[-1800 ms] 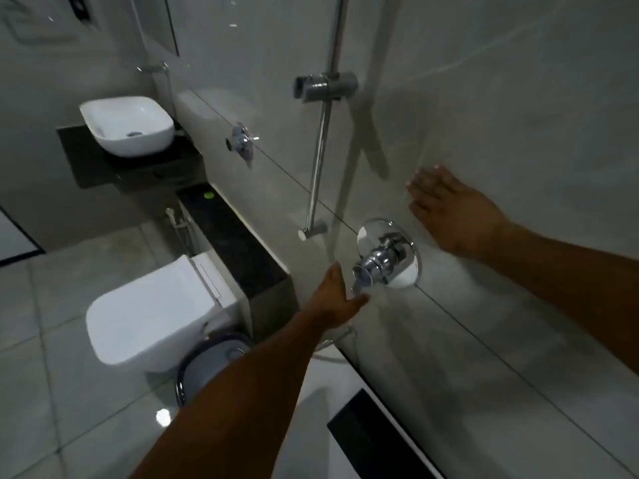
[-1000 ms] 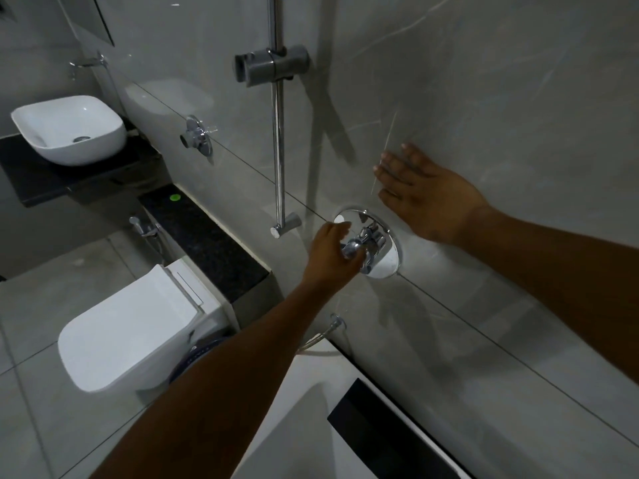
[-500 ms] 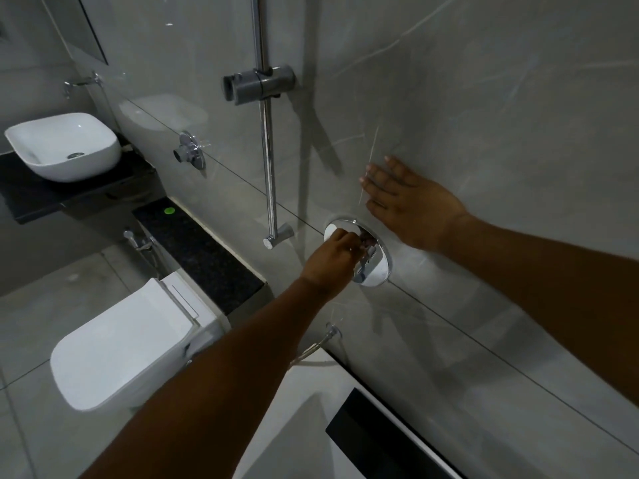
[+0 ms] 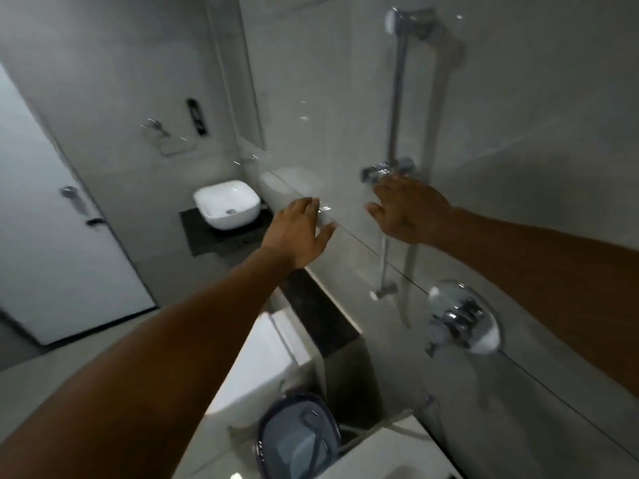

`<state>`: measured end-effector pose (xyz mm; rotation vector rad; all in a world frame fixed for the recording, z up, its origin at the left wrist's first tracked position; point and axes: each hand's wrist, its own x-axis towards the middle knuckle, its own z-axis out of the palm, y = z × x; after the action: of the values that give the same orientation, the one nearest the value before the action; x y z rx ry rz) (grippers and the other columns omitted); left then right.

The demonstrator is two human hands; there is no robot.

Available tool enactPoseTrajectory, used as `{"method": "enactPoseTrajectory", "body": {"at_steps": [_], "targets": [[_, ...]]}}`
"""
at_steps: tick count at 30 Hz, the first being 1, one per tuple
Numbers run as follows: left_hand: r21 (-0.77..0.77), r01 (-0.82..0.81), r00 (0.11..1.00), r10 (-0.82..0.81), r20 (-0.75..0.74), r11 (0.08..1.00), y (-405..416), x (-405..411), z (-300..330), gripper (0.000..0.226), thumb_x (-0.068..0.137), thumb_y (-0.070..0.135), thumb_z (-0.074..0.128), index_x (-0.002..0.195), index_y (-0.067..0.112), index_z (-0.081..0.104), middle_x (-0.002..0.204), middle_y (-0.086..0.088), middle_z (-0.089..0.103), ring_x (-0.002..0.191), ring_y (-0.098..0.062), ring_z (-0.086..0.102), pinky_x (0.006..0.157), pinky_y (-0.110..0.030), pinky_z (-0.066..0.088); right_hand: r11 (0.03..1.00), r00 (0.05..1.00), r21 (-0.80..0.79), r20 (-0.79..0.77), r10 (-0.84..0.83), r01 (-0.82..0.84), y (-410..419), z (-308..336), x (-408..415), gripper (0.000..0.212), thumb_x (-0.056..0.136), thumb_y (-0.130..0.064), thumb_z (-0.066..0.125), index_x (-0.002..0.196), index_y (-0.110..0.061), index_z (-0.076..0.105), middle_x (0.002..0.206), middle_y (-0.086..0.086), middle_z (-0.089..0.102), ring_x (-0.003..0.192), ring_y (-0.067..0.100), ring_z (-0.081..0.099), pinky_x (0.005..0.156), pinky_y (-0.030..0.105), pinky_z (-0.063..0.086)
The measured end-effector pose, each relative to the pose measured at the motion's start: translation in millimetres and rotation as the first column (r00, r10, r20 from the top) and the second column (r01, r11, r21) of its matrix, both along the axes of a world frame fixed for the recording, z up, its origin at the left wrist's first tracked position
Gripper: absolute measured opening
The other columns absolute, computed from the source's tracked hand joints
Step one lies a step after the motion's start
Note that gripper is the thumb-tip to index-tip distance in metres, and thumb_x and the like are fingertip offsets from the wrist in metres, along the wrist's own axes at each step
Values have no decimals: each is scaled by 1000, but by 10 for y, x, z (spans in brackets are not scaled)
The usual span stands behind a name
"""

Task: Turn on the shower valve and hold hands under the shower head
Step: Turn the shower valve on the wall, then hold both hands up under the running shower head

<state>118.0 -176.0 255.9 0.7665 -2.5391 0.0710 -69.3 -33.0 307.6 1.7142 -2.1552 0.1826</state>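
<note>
my left hand and right hand open, empty, raised | shower valve untouched | water maybe running, blurry | risk: hands miss spray

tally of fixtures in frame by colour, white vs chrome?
White: 2, basin, toilet
Chrome: 4, valve, shower rail, door handle, towel ring
Total: 6
</note>
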Motion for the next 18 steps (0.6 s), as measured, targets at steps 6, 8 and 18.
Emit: {"method": "enactPoseTrajectory", "body": {"at_steps": [6, 8, 18], "targets": [[-186, -290, 957, 286, -48, 939, -343, 1514, 1398, 71, 94, 52, 36, 144, 2, 37, 145, -21, 46, 130, -39, 44, 106, -46, 35, 973, 982, -145, 35, 184, -178, -909, 1042, 1158, 60, 99, -46, 28, 132, -2, 52, 144, 20, 48, 135, 35, 39, 112, 44, 27], [-262, -372, 927, 370, -59, 891, -307, 2062, 1832, 70, 93, 53, 34, 141, 2, 39, 140, -21, 50, 125, -39, 48, 102, -46, 39, 942, 959, -203, 46, 280, -266, -1103, 1429, 1616, 63, 97, -49, 26, 131, -3, 52, 145, 20, 47, 137, 34, 38, 112, 45, 28], [-483, -740, 631, 732, -256, 468, 634, 4452, 3630, 70, 94, 54, 33, 140, 3, 42, 137, -25, 50, 124, -42, 47, 99, -49, 39, 638, 726, -477, 1, 688, -604, -1222, 3291, 3741, 71, 95, -57, 24, 142, -8, 46, 151, 16, 44, 139, 34, 39, 112, 46, 32]]}}
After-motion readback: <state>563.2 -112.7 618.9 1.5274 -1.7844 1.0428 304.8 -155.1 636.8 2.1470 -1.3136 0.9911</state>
